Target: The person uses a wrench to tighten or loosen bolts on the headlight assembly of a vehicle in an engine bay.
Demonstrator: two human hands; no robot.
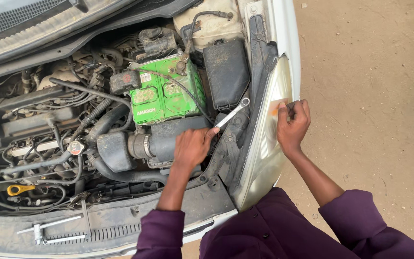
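The left hand (191,147) grips a spanner (232,113), its ring end down beside the headlight (264,139) mounting, just right of the green battery (166,91). The right hand (292,125) clasps the headlight's outer edge — the lamp still sits in place, so loosening looks unfinished.

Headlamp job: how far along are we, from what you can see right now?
Done: the hood is up and the engine bay open, green battery still in place. In hand: the left hand holds a silver wrench at the mount behind the headlamp, while the right hand grips the lamp's outer edge. Left: the headlamp still sits in the body; whether any fastener is out cannot be seen.
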